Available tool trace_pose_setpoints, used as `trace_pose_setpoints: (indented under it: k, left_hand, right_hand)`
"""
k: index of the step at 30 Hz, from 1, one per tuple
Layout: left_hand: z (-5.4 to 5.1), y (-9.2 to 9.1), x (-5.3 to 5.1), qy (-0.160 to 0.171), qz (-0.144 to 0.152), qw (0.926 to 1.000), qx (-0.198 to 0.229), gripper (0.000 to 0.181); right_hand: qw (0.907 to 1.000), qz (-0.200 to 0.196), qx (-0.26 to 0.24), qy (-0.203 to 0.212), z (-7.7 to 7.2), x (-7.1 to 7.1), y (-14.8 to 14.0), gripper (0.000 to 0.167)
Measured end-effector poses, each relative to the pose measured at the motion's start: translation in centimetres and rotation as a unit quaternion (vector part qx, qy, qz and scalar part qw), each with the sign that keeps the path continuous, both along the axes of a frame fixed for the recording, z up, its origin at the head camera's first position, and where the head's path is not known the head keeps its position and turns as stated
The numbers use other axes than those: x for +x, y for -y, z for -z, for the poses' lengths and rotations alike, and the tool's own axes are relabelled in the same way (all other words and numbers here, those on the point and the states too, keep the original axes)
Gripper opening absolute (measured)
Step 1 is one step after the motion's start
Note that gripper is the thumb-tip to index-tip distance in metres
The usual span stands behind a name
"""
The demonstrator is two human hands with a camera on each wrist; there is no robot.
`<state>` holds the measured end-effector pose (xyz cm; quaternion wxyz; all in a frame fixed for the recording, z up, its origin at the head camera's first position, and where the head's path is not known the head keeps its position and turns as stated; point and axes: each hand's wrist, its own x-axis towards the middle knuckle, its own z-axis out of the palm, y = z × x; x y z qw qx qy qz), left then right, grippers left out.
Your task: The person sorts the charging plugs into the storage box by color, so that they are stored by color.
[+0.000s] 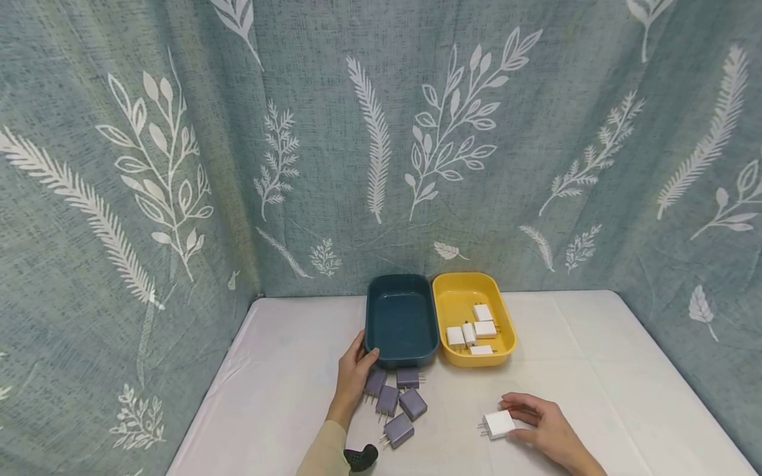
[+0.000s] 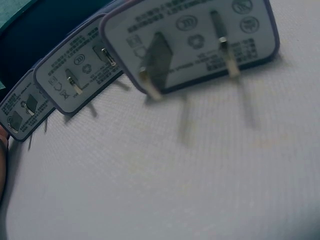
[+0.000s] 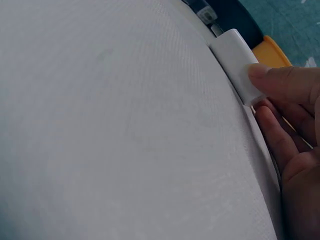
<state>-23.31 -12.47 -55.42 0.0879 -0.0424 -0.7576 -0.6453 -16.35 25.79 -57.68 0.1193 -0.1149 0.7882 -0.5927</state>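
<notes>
My left hand (image 1: pixel 352 373) holds the near left corner of a dark blue tray (image 1: pixel 402 362), its thumb at the front and its fingers along the side. Several purple plug chargers (image 1: pixel 399 430) lie just in front of that tray; their prongs show close up on the nearest charger (image 2: pixel 190 45) in the left wrist view. Over on the right, my right hand (image 1: pixel 550 430) pinches a white plug charger (image 1: pixel 499 424) between thumb and fingers, low at the tabletop. The right wrist view shows the thumb on this charger's face (image 3: pixel 235 60).
A yellow tray (image 1: pixel 506 344) stands right beside the blue one, with several white chargers (image 1: pixel 483 329) inside. A white cloth (image 1: pixel 286 370) covers the table. Blue-green leaf-patterned curtains (image 1: pixel 333 165) enclose the back and sides. A black wrist device (image 1: pixel 362 457) sits by the left sleeve.
</notes>
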Motion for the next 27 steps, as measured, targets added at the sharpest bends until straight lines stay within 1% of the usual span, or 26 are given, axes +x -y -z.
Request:
trace_pose_setpoints:
  k: [2, 5, 7, 13, 17, 19, 24, 27]
  left_hand:
    - [0.9, 0.1, -0.5, 0.002, -0.006, 1.0, -0.002, 0.06]
    - [2.1, 0.1, -1.1, 0.004, -0.016, 0.9999, -0.005, 0.06]
    - [2.4, 0.1, -1.3, 0.004, -0.022, 0.9997, -0.008, 0.06]
    - [2.5, 0.0, -1.3, 0.008, -0.023, 0.9997, 0.002, 0.061]
    - [2.5, 0.0, -1.3, 0.003, -0.022, 0.9997, -0.003, 0.061]
    - [2.5, 0.0, -1.3, 0.002, -0.022, 0.9997, -0.002, 0.061]
    - [2.4, 0.0, -1.3, 0.005, -0.024, 0.9997, -0.002, 0.061]
    - [2.5, 0.0, -1.3, 0.009, -0.026, 0.9996, -0.001, 0.061]
  right_hand:
    - [0.9999, 0.0, 0.004, 0.013, 0.1, -0.1, -0.1, 0.07]
    - [0.9998, 0.001, 0.005, 0.02, 0.2, -0.2, -0.2, 0.071]
    - [0.9999, -0.001, -0.001, 0.016, 0.2, -0.2, -0.2, 0.071]
    - [0.9994, -0.004, -0.036, 0.002, 0.0, 0.1, -0.3, 0.067]
    - [0.9991, -0.002, -0.043, -0.006, -0.1, 0.3, -0.3, 0.066]
    - [0.9991, 0.005, -0.042, -0.003, -0.1, 0.3, -0.2, 0.065]
    - [0.9981, 0.03, -0.05, 0.021, -0.3, 0.1, -0.2, 0.067]
    - [0.9972, 0.044, -0.056, 0.021, -0.3, 0.1, -0.1, 0.067]
